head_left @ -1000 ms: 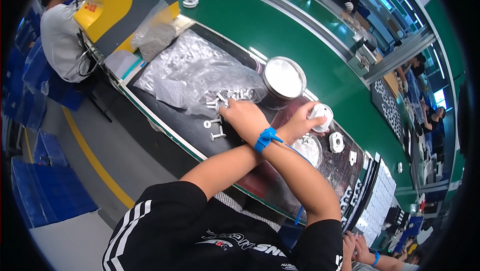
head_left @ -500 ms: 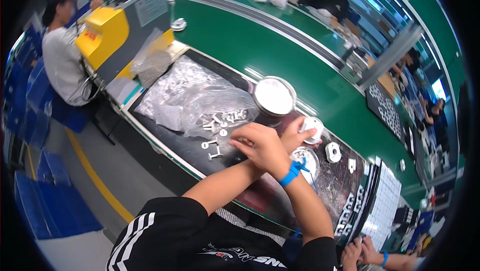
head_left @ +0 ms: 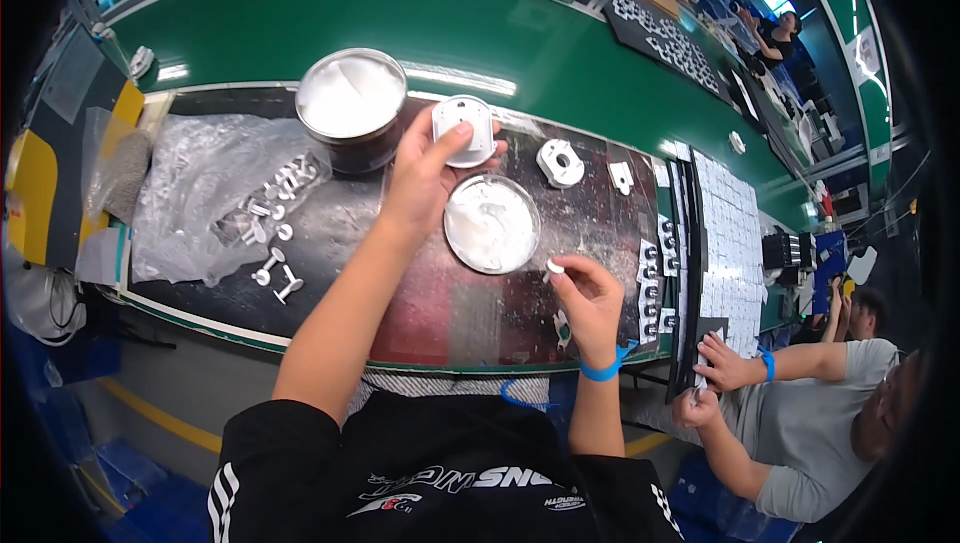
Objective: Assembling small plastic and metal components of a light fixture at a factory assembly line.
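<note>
My left hand (head_left: 420, 178) grips a round white plastic housing (head_left: 480, 143), with the thumb pressed on its face, above a shallow dish (head_left: 536, 211) of white paste (head_left: 490, 225). My right hand (head_left: 592, 308) pinches a small white disc-headed plastic pin (head_left: 553, 267) between thumb and fingertips, to the right of the dish near the front of the bench. Loose white pins (head_left: 288, 285) lie to the left, beside a clear plastic bag (head_left: 185, 178) with several more at its mouth. Another white housing (head_left: 547, 169) rests right of the dish.
A metal tin (head_left: 365, 151) holding white paste stands behind my left forearm. Small white-and-black parts (head_left: 650, 288) line the bench's right side, next to a dark board (head_left: 684, 243) with white sheets. A co-worker's hands (head_left: 728, 361) touch that board. A green conveyor (head_left: 240, 28) runs behind.
The view has swung right. My arms, crossed before, are now apart. My right hand has moved from the loose pins to right of the dish, with a pin in it; my left still holds the housing.
</note>
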A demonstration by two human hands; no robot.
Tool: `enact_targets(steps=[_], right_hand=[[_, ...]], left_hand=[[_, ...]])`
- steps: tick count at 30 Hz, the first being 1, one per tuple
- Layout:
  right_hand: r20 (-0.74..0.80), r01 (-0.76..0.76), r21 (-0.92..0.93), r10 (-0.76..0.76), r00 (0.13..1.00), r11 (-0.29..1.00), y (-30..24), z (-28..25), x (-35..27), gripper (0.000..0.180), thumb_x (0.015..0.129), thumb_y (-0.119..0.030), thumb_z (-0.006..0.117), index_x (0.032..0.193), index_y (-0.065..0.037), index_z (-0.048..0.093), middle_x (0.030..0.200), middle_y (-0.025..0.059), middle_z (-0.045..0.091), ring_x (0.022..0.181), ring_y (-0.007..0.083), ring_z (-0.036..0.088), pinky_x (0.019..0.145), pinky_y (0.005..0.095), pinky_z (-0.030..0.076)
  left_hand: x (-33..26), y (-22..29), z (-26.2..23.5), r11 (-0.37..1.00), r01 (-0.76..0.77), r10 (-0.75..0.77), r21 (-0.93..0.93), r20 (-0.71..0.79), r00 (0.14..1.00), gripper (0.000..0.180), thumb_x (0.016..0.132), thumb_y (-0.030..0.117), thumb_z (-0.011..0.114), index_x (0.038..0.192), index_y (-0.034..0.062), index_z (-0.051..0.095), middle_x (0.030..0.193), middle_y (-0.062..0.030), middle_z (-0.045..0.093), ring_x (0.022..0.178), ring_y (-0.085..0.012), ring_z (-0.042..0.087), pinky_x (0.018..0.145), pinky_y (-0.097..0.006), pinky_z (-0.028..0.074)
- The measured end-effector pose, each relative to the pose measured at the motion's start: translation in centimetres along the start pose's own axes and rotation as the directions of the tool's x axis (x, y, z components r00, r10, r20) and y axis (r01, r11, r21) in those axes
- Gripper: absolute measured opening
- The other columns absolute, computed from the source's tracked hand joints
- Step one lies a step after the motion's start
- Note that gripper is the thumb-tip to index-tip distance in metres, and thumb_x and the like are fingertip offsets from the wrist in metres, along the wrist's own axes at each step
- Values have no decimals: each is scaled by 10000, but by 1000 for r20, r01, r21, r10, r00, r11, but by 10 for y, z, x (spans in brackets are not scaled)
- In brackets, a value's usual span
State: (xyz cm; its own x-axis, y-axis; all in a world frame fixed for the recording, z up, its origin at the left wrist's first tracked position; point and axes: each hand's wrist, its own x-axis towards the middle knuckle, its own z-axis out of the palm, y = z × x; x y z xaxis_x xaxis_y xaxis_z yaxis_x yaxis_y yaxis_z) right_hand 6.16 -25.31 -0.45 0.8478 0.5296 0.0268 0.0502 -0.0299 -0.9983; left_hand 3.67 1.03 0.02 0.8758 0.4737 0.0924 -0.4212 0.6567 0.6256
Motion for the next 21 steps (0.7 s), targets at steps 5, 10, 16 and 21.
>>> enact_targets(steps=[5,10,16,21], right_hand=[[-43,13,-62,-16,999,998,-2,18,9,270,868,42,674,1122,11,588,1013,79,646,909,139,648,795,263,526],[128,252,-494,-218,968,832,-8,34,26,191,817,34,710,980,0,617,892,97,679,883,162,680,732,287,549],[274,465,-683,-394,878,562,-8,49,33,216,737,32,741,918,-28,637,857,73,686,831,239,640,757,349,490],[292,451,-751,-371,882,482,-8,54,34,215,725,-11,758,900,-66,645,858,32,688,840,237,608,793,356,420]], left_hand=[[0,-2,0,999,-8,8,49,5,1000,361,930,158,639,1208,-7,478,1104,-198,652,953,-286,698,806,-367,593],[-2,-2,1,998,-17,17,60,9,1000,363,924,170,655,1192,-7,486,1061,-167,664,924,-254,705,765,-342,604],[-3,-4,-1,998,10,-10,70,3,1000,397,923,182,670,1213,-4,473,1065,-148,654,919,-246,706,760,-333,606],[-1,-6,-2,999,4,-4,44,7,1000,400,922,180,670,1220,-5,477,1067,-147,647,919,-247,705,757,-335,608]])
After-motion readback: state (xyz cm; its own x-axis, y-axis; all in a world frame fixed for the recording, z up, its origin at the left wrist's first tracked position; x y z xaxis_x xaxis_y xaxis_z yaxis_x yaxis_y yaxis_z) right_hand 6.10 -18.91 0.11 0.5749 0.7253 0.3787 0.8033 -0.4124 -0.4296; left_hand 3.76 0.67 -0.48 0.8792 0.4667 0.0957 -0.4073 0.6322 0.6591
